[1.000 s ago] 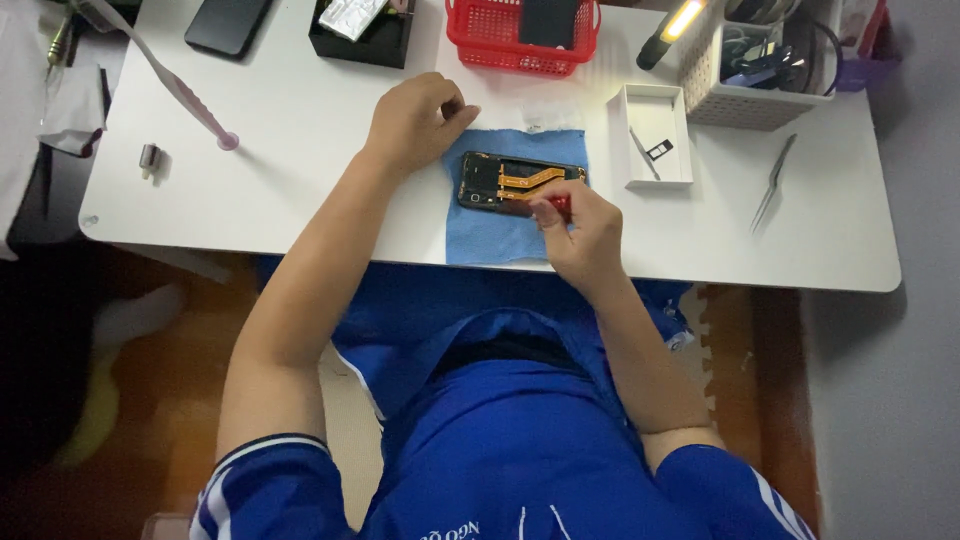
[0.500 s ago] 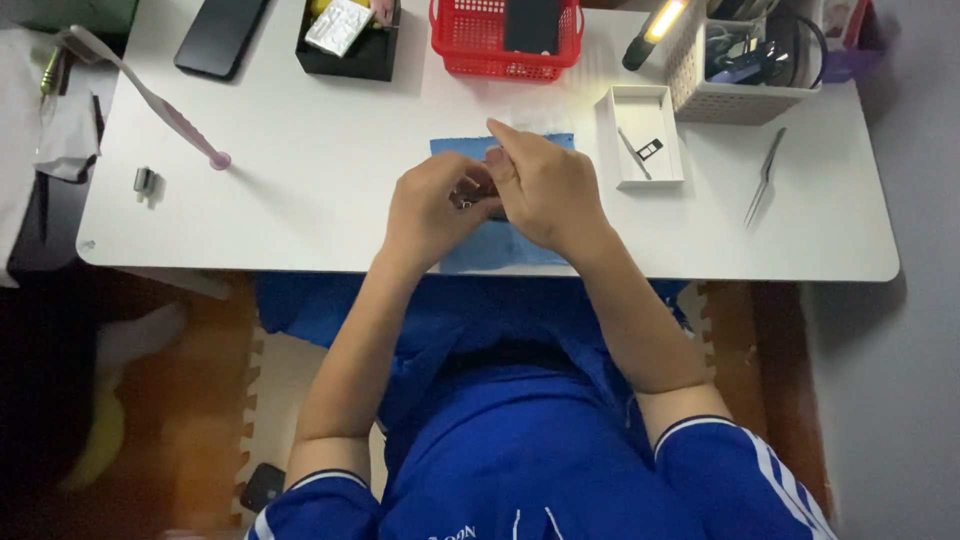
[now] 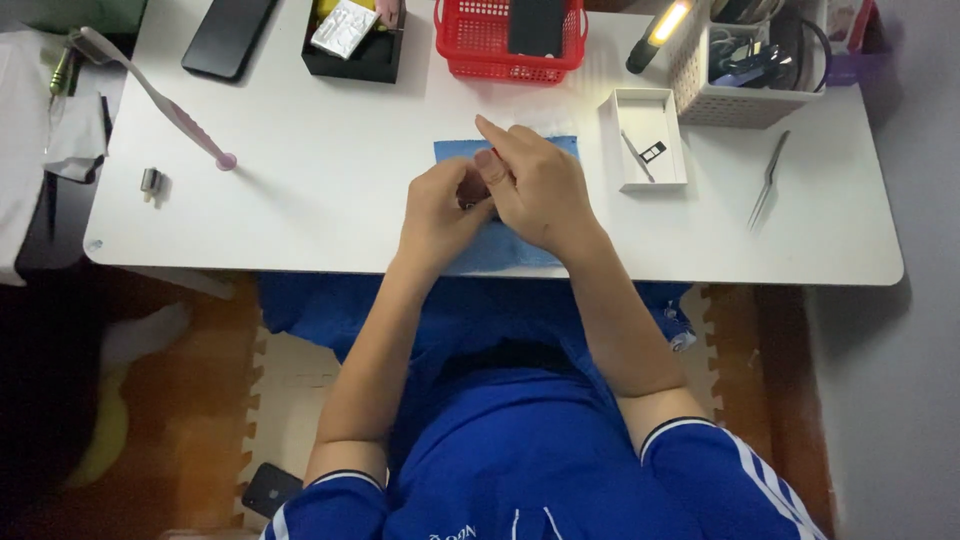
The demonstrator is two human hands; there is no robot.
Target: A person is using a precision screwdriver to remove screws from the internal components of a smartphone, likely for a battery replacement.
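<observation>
I see my left hand (image 3: 440,210) and right hand (image 3: 535,185) curled together over a blue cloth (image 3: 500,250) on the white worktop (image 3: 330,200), pinching a small, mostly hidden dark part (image 3: 472,196) between them.

I look down on what seems a small electronics repair bench set up in a home. A white table (image 3: 300,220) carries a blue work mat (image 3: 505,250), metal tweezers (image 3: 768,178), a lit work lamp (image 3: 660,32), a white parts tray (image 3: 650,172), a red basket (image 3: 505,50) and a dark phone (image 3: 228,38). Foam puzzle floor mats (image 3: 740,330) lie beneath.
</observation>
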